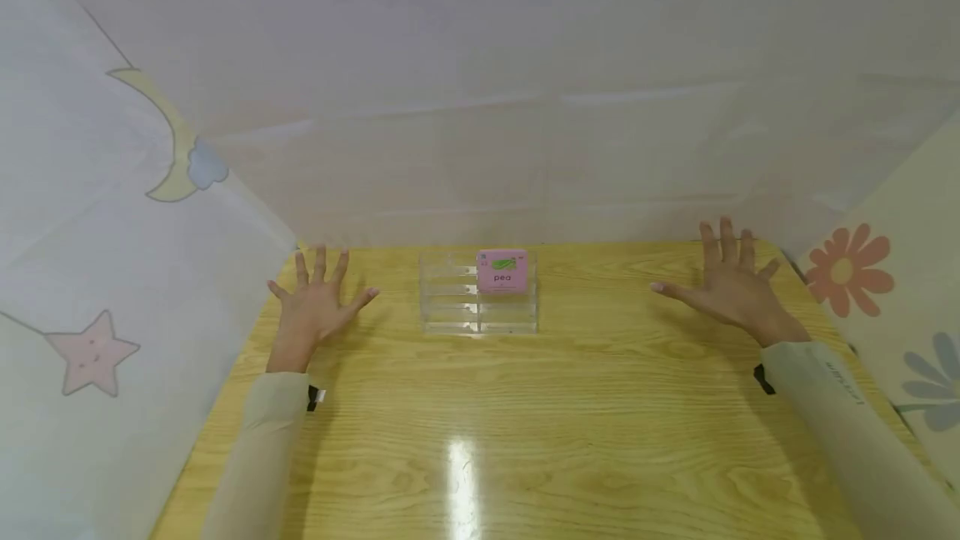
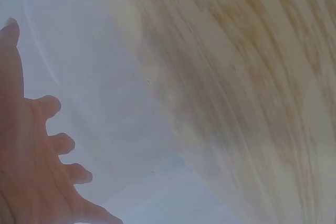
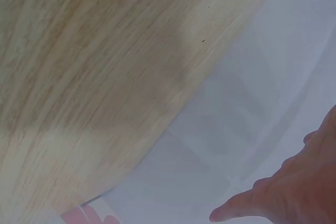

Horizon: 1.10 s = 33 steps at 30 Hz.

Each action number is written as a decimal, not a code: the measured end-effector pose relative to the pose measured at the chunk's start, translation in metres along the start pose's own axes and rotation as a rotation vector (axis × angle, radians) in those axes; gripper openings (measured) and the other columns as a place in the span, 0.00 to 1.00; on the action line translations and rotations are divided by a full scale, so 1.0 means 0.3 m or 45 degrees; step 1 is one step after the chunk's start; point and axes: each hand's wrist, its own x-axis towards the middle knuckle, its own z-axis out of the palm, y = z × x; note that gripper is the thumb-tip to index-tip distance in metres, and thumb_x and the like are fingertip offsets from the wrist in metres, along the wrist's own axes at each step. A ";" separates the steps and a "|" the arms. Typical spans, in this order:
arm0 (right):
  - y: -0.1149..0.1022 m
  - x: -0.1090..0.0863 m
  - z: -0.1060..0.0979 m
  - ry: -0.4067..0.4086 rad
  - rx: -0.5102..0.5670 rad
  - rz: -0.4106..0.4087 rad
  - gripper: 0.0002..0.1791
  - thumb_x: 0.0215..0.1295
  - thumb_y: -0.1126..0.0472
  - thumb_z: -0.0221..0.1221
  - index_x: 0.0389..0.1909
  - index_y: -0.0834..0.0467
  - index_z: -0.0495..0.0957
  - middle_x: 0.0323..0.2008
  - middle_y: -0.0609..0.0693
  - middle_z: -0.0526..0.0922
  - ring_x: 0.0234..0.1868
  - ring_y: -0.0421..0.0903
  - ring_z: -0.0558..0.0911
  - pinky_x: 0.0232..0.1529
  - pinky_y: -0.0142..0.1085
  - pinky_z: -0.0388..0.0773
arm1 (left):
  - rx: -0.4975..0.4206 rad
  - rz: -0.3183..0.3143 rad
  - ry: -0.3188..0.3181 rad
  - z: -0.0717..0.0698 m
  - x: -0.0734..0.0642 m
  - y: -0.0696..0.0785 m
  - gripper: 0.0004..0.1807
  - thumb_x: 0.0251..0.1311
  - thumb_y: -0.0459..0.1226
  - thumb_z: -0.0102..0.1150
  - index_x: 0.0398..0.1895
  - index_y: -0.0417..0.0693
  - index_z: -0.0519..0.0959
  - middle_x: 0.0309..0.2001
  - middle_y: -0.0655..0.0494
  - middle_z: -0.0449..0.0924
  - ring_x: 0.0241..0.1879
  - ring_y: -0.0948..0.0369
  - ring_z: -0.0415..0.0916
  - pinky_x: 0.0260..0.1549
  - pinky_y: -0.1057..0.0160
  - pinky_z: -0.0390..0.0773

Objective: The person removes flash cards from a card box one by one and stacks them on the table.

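Observation:
In the head view a clear plastic rack [image 1: 450,307] with two columns of slots sits at the far middle of the wooden table. A pink card [image 1: 502,272] printed "pea" with a green pod picture stands in its right column, toward the back. My left hand [image 1: 313,307], fingers spread and holding nothing, is over the table to the left of the rack. To the right of it my right hand [image 1: 735,290] is likewise spread, its thumb pointing toward the rack. Both wrist views show a bare palm side with splayed fingers.
The wooden table [image 1: 480,390] ends at a pale sheet wall [image 1: 480,148] behind the rack. Printed sheets also stand along both sides, with a moon [image 1: 168,136] and star [image 1: 93,352] at left and a red flower [image 1: 847,271] at right.

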 end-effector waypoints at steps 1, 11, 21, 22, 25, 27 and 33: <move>-0.002 -0.001 -0.001 0.003 0.002 -0.002 0.71 0.65 0.20 0.53 0.80 0.52 0.12 0.77 0.56 0.04 0.74 0.74 0.09 0.52 0.93 0.22 | 0.000 0.002 0.000 0.000 -0.001 0.001 0.55 0.66 0.79 0.34 0.87 0.66 0.34 0.86 0.43 0.22 0.83 0.28 0.23 0.57 0.05 0.27; -0.021 0.004 -0.014 -0.021 0.008 -0.008 0.71 0.66 0.21 0.54 0.80 0.50 0.12 0.77 0.51 0.03 0.75 0.72 0.08 0.56 0.92 0.26 | -0.008 0.032 0.022 0.005 0.012 0.024 0.55 0.65 0.80 0.33 0.87 0.65 0.36 0.87 0.48 0.27 0.82 0.28 0.24 0.59 0.05 0.30; -0.078 0.010 -0.009 -0.003 -0.002 -0.042 0.70 0.65 0.20 0.54 0.81 0.48 0.14 0.80 0.51 0.07 0.78 0.70 0.11 0.58 0.91 0.26 | 0.031 0.070 0.041 0.003 0.026 0.085 0.58 0.64 0.81 0.35 0.87 0.64 0.35 0.87 0.42 0.42 0.82 0.26 0.37 0.63 0.07 0.35; -0.085 0.012 -0.009 0.005 0.000 -0.049 0.70 0.64 0.20 0.54 0.82 0.48 0.14 0.80 0.52 0.08 0.78 0.70 0.12 0.59 0.91 0.26 | 0.027 0.076 0.043 0.002 0.026 0.094 0.58 0.64 0.80 0.35 0.88 0.63 0.35 0.86 0.40 0.45 0.82 0.27 0.40 0.65 0.08 0.38; -0.101 0.015 -0.004 0.027 0.003 -0.064 0.70 0.64 0.20 0.54 0.83 0.48 0.16 0.82 0.52 0.10 0.79 0.71 0.13 0.61 0.90 0.27 | 0.025 0.123 0.085 0.004 0.030 0.116 0.58 0.65 0.79 0.38 0.88 0.57 0.40 0.82 0.37 0.59 0.79 0.29 0.55 0.69 0.15 0.52; -0.109 0.016 0.000 0.032 0.018 -0.071 0.70 0.64 0.20 0.55 0.83 0.48 0.17 0.82 0.53 0.11 0.80 0.71 0.15 0.62 0.89 0.27 | 0.031 0.168 0.140 0.008 0.034 0.130 0.57 0.67 0.77 0.41 0.87 0.53 0.46 0.77 0.37 0.68 0.74 0.31 0.66 0.66 0.22 0.68; -0.139 0.016 -0.004 0.024 0.062 -0.102 0.74 0.61 0.21 0.60 0.83 0.49 0.18 0.83 0.58 0.15 0.81 0.76 0.20 0.68 0.86 0.29 | 0.021 0.271 0.256 0.016 0.041 0.166 0.53 0.68 0.73 0.47 0.83 0.45 0.58 0.69 0.35 0.77 0.64 0.34 0.78 0.41 0.35 0.88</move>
